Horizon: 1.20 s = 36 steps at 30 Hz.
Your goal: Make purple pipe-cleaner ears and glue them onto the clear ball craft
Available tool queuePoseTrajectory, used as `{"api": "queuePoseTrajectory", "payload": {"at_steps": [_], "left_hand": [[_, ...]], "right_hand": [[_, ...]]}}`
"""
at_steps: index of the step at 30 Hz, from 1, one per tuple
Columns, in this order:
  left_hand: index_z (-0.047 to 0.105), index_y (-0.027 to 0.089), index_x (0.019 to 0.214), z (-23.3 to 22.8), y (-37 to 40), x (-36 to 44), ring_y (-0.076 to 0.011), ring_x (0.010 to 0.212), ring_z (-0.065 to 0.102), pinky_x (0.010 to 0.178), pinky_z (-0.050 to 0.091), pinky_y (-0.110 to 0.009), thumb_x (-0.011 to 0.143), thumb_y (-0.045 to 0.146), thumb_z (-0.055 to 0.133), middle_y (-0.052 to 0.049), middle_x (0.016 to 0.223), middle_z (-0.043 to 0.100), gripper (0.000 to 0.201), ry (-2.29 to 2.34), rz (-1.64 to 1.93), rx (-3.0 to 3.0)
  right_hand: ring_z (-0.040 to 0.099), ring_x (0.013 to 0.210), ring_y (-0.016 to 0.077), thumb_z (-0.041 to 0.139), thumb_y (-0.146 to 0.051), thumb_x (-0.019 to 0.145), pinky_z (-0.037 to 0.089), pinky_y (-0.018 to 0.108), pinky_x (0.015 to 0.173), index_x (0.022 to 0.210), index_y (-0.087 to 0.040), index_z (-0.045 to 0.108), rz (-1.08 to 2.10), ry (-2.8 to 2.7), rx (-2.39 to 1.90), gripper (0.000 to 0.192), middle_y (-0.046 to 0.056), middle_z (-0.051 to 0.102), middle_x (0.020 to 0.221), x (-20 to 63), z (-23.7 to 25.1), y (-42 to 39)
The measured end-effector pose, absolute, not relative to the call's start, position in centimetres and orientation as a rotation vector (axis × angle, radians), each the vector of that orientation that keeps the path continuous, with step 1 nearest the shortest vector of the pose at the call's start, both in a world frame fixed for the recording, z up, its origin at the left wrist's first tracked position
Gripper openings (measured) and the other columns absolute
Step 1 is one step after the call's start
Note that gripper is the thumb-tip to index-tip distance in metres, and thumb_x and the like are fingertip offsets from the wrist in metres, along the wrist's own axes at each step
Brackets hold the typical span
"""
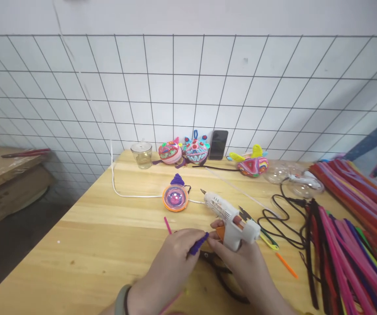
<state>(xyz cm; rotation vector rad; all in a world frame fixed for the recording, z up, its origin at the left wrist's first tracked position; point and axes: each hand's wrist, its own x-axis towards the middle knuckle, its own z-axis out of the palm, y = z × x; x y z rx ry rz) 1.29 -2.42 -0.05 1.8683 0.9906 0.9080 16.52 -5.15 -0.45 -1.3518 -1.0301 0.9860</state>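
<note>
My right hand [245, 264] holds a white hot glue gun [230, 214] by its grip, a finger near the orange trigger, nozzle pointing up-left. My left hand [170, 267] pinches a short purple pipe cleaner piece [198, 244] close to the gun's handle, and a pink pipe cleaner [167, 225] sticks out beyond its fingers. Black pliers [221, 273] lie on the wooden table [103, 245] under my hands. A round orange-rimmed ornament with a purple top [175, 197] sits just beyond the hands.
Piles of coloured pipe cleaners [349, 245] fill the right side beside a black cord [280, 216]. Colourful finished ornaments [183, 152], a phone [218, 144] and a glass jar [142, 154] stand along the wire-grid wall. Clear plastic half-shells [293, 177] lie at the right rear.
</note>
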Motion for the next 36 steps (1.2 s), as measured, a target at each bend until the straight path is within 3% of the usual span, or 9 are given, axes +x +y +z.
{"api": "queuePoseTrajectory", "payload": {"at_steps": [7,16,23,31,36], "left_hand": [[0.074,0.025,0.097,-0.1,-2.5,1.5,-0.0219,0.086,0.067,0.081,0.048,-0.03,0.079,0.013,0.057,-0.006,0.094,0.075,0.027,0.962,0.893,1.775],[0.072,0.014,0.08,0.2,-2.1,2.1,-0.0191,0.068,0.066,0.066,0.053,-0.03,0.075,0.025,0.064,-0.008,0.075,0.073,0.014,0.909,0.847,1.221],[0.069,0.011,0.072,0.4,-1.4,1.5,-0.0164,0.056,0.063,0.056,0.052,-0.028,0.061,0.039,0.078,-0.006,0.062,0.07,0.031,0.886,0.852,0.986],[0.069,0.011,0.076,0.6,-0.1,-0.1,-0.0163,0.062,0.067,0.062,0.053,-0.027,0.063,0.033,0.079,-0.007,0.07,0.072,0.028,0.932,1.044,0.852],[0.066,0.011,0.077,0.6,0.4,-0.5,-0.0156,0.06,0.067,0.061,0.054,-0.027,0.06,0.034,0.081,-0.006,0.072,0.072,0.033,0.925,1.16,0.825]], "right_hand": [[0.065,0.058,0.0199,0.069,-0.034,0.066,0.051,0.028,0.05,0.087,-0.021,0.058,0.922,-1.073,-1.448,0.027,-0.002,0.065,0.063,16.4,-0.4,-5.2],[0.064,0.058,0.0191,0.069,-0.033,0.066,0.052,0.029,0.054,0.087,-0.021,0.056,0.985,-1.028,-1.398,0.027,-0.003,0.063,0.062,15.9,-0.3,-5.4],[0.059,0.052,0.0164,0.062,-0.049,0.076,0.046,0.026,0.048,0.093,-0.019,0.058,1.008,-1.089,-1.368,0.035,0.0,0.064,0.065,16.8,0.3,-5.6],[0.058,0.056,0.0164,0.06,-0.05,0.079,0.047,0.026,0.054,0.092,-0.022,0.059,0.984,-1.162,-1.333,0.03,-0.003,0.057,0.058,17.2,1.3,-6.9],[0.051,0.049,0.0138,0.06,-0.05,0.079,0.042,0.023,0.047,0.085,-0.022,0.059,1.038,-1.206,-1.323,0.029,-0.004,0.053,0.056,16.8,0.9,-7.5]]}}
